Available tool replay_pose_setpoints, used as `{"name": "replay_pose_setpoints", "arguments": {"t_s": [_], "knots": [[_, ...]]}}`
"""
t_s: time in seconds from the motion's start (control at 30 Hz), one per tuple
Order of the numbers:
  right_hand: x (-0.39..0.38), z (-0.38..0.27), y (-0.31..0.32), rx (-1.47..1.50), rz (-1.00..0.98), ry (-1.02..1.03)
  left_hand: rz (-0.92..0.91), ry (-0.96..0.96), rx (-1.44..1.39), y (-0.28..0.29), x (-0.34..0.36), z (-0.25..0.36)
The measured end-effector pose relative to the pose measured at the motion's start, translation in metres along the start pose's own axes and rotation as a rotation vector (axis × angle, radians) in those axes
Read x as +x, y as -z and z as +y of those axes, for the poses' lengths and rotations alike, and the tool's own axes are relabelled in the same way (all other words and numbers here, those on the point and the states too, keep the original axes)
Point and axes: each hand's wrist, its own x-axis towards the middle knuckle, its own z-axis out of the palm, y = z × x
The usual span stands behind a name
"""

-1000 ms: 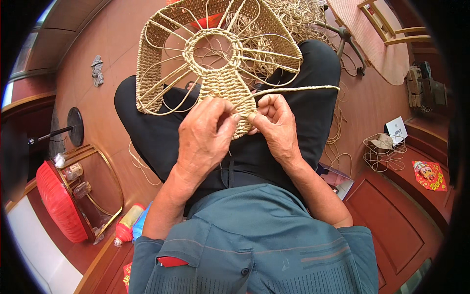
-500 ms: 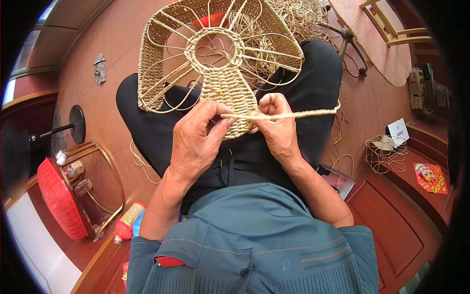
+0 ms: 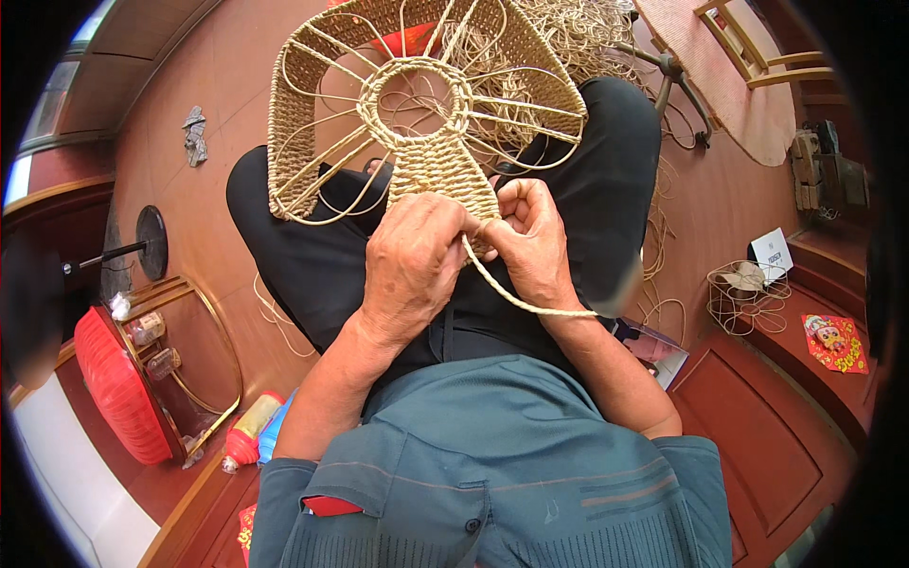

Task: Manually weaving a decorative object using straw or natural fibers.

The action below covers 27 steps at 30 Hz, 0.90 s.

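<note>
Fingers (image 3: 461,220) of a worker's left hand (image 3: 414,260) are curling inward, nearly closed, over a straw-coloured, tongue-shaped panel of woven cord (image 3: 434,168); whether they are gripping the weave or a strand, an onlooker cannot tell. The right hand (image 3: 528,237) is pinching the panel's right edge, thumb above, a fingertip showing beneath. The panel is lying above the lap, its long axis running from a round, cord-wrapped ring (image 3: 367,102) back toward the worker's waist, its near end sitting between the hands and partly hidden by the left. A slender, pale, twisted cord (image 3: 516,299) is emerging just below the left fingertips, bending rightward and crossing over the right wrist, at an angle to the panel's length. Its visible start is lying nearer the left fingers. Beyond, a large, straw-coloured woven wall (image 3: 289,118) is curving around the ring.
</note>
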Motion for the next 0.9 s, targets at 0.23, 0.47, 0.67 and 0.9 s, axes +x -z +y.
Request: {"name": "replay_pose_setpoints", "arguments": {"t_s": [0.23, 0.47, 0.67, 0.9], "knots": [[0.000, -0.002, -0.002, -0.034, 0.013, 0.048, 0.062, -0.016, 0.082, 0.001, -0.001, 0.005], [0.004, -0.001, 0.000, -0.035, -0.014, 0.064, 0.064, 0.013, 0.106, -0.008, 0.000, 0.004], [0.002, 0.000, 0.003, 0.061, -0.072, 0.029, 0.002, 0.046, 0.080, 0.000, 0.001, 0.007], [0.006, -0.003, 0.005, 0.126, -0.185, 0.006, 0.070, 0.028, 0.056, 0.003, -0.003, 0.010]]}}
